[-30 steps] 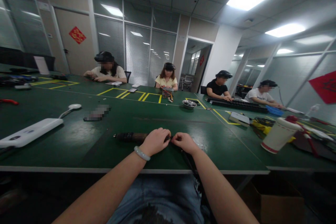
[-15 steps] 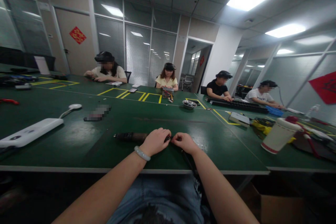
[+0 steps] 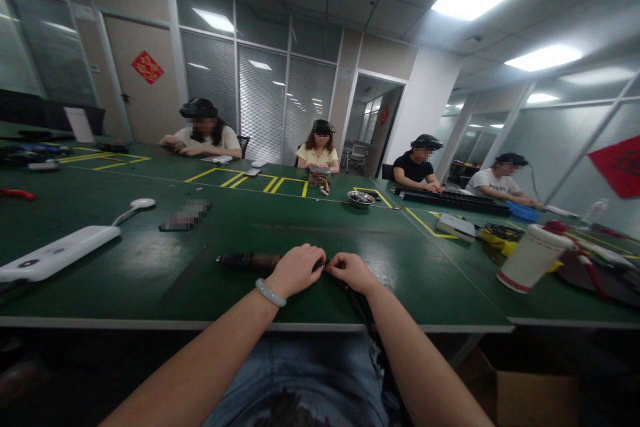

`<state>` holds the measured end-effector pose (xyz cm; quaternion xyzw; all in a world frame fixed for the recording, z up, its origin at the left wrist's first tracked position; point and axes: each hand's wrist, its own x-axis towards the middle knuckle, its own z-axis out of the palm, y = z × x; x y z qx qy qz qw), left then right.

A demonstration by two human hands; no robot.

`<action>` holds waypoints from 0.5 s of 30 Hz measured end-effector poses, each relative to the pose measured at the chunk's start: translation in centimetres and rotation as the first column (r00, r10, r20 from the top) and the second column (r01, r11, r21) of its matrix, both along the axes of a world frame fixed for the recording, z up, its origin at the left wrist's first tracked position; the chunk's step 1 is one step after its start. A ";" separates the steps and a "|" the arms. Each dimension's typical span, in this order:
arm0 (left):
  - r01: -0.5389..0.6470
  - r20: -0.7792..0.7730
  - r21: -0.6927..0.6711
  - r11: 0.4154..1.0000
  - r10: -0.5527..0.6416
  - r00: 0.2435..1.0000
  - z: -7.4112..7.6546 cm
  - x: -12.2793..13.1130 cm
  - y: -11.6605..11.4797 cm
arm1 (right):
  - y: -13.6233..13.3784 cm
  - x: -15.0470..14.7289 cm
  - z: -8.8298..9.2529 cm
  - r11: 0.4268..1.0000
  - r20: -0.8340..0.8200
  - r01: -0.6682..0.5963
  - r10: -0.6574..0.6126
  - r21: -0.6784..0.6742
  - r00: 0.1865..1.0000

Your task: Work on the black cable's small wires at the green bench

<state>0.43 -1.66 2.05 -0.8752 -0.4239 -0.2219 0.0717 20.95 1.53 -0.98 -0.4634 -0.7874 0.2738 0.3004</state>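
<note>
Gripping the rear end of a dark, brown-handled electric screwdriver (image 3: 250, 261) at a green worktable (image 3: 425, 253), a person's left hand (image 3: 299, 268) rests palm down with fingers curled over the tool, a pale bangle (image 3: 271, 293) around the wrist. The screwdriver lies flat near the table's front edge, its metal tip at 9 o'clock from the hands. The right hand (image 3: 350, 272), just beside, pinches between thumb and fingers the end of a black cord (image 3: 358, 300) that runs off toward 5 o'clock and over the edge; the small joint at the fingertips appears too dim to make out clearly. A white elongated case (image 3: 65, 251) sits at 9 o'clock, beyond the tool's tip, a metal bowl (image 3: 361, 199) at 1 o'clock and a white cup with a red lid (image 3: 530, 259) at 3 o'clock. Across the table, four co-workers in dark headgear sit at 11, 12, 1 and 2 o'clock, the third leaning over long black rails (image 3: 445, 199), the fourth near a blue basket (image 3: 523, 211).
</note>
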 end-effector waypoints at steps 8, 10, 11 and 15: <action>-0.011 -0.006 0.010 1.000 0.011 1.000 -0.1 0.0 -0.1 | 0.0 0.0 -0.1 1.000 0.002 -0.001 0.001 -0.007 1.000; -0.003 -0.001 0.008 1.000 0.003 1.000 -0.1 0.0 -0.1 | 0.1 0.0 -0.1 1.000 0.009 0.004 -0.004 -0.004 1.000; -0.001 0.001 0.007 1.000 0.001 1.000 -0.1 0.0 0.0 | 0.0 0.0 -0.1 1.000 0.015 0.004 -0.004 -0.001 1.000; 0.006 0.006 0.004 1.000 -0.006 1.000 -0.2 0.0 0.1 | 0.0 0.0 0.0 1.000 0.021 0.006 -0.006 0.011 1.000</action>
